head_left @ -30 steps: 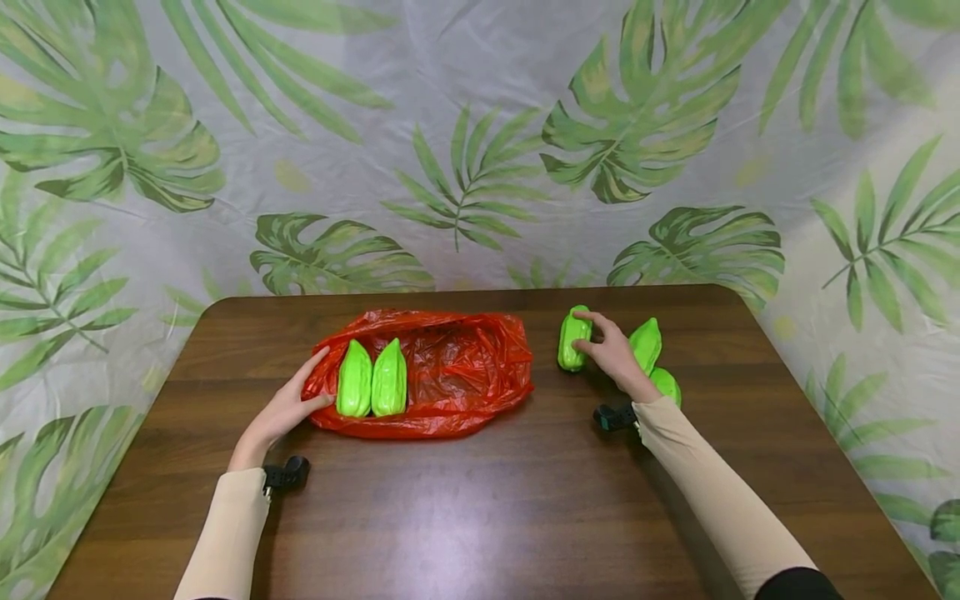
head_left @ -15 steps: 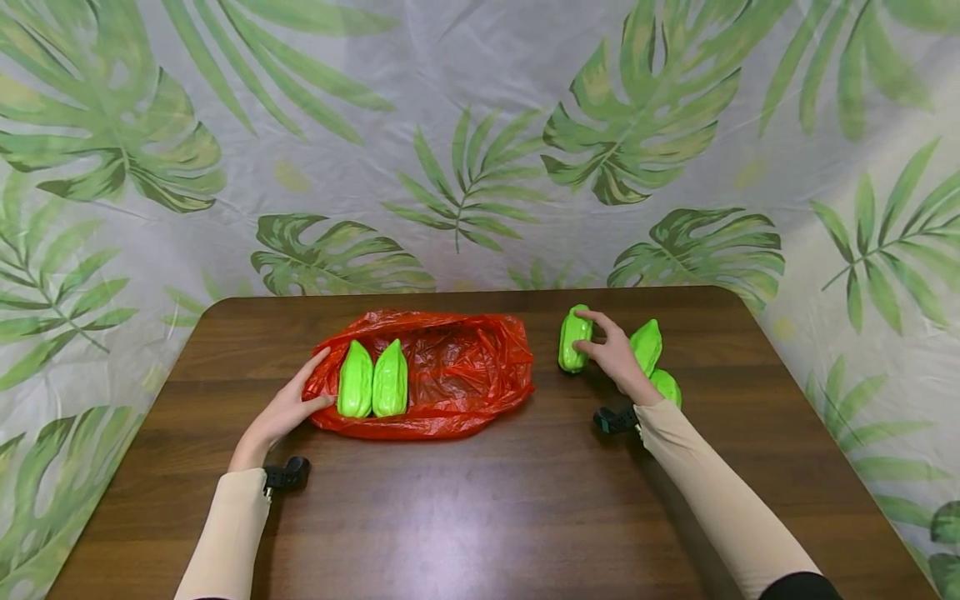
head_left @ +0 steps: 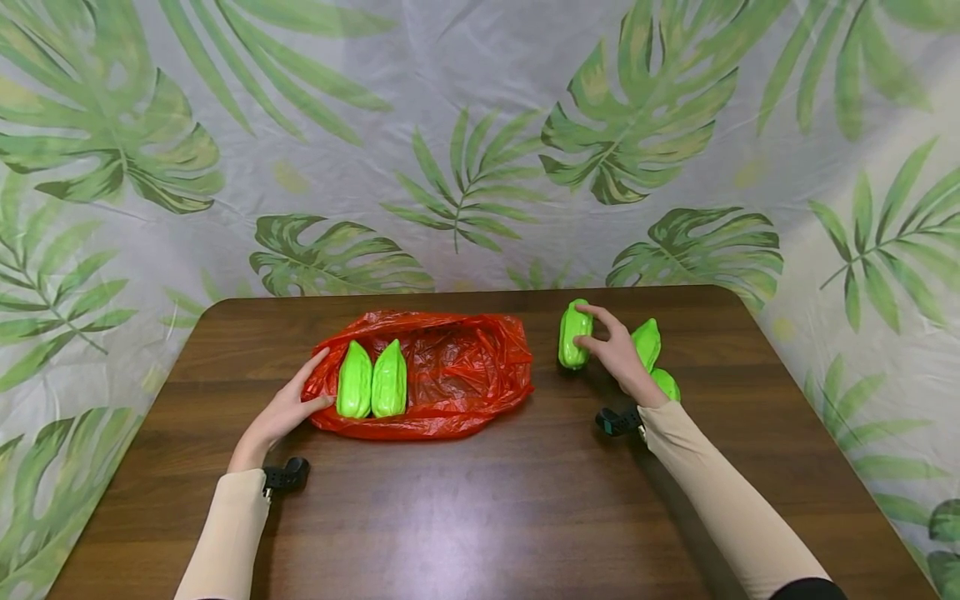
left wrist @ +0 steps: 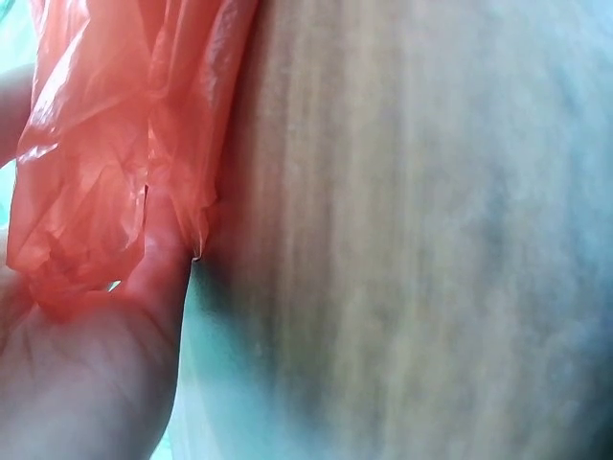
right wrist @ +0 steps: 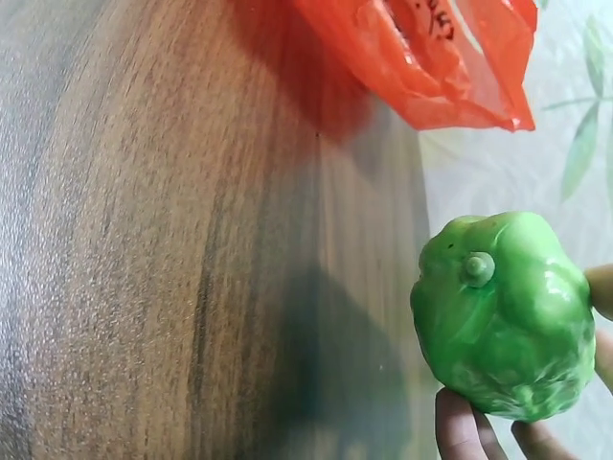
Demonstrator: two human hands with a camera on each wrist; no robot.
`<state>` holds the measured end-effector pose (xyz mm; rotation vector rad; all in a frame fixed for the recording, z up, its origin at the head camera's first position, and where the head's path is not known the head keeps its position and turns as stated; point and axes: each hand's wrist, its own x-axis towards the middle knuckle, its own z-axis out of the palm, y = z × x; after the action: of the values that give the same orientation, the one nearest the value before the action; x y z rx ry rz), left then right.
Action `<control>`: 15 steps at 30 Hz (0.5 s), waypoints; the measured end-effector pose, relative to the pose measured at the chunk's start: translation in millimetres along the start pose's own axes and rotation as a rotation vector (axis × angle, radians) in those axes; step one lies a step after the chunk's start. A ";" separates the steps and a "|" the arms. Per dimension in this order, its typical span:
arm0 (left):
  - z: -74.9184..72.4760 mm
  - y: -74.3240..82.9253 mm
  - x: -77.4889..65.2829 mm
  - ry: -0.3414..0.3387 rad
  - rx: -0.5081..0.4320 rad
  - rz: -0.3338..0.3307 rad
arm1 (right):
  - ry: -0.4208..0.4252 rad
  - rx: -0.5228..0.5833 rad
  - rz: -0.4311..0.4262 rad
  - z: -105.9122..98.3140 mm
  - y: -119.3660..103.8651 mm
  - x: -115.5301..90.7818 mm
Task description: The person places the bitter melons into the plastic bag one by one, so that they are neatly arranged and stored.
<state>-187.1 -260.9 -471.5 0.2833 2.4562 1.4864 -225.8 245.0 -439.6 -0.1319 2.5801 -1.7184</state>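
Observation:
A red plastic bag [head_left: 450, 375] lies on the table with its mouth facing up. Two glossy, pointed green vegetables [head_left: 389, 379] lie side by side in its left end. My left hand [head_left: 281, 412] rests on that end, thumb and fingers spread along the rim; the left wrist view shows thin red plastic over the thumb [left wrist: 158, 259]. Right of the bag, my right hand [head_left: 618, 354] grips another lobed green vegetable [right wrist: 503, 321] between thumb and fingers, its small stem nub visible from the right wrist. Its exact kind is unclear. Part of that hand is out of the right wrist view.
Two more green vegetables, one pointed [head_left: 647, 342] and one partly hidden [head_left: 666, 383], lie behind and right of my right hand. The brown wooden table [head_left: 465, 517] ends at a leaf-patterned cloth [head_left: 480, 150]. Each wrist wears a small black camera [head_left: 287, 475].
My right hand has raised the green vegetable slightly off the table, so it sits a little higher. My left hand and the bag look unchanged.

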 end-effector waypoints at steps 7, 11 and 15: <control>-0.1 -1.0 0.5 -0.003 -0.013 0.000 | -0.006 0.040 -0.017 -0.4 -6.1 -0.4; -0.2 -1.7 1.0 -0.006 -0.027 0.002 | -0.019 0.065 -0.030 -0.6 -16.9 -3.0; -0.3 -2.1 1.3 -0.006 -0.024 0.004 | -0.036 0.085 -0.044 1.1 -37.8 -10.7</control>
<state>-188.5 -261.7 -473.3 0.2871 2.4328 1.5132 -213.2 230.5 -405.3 -0.2163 2.4933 -1.8195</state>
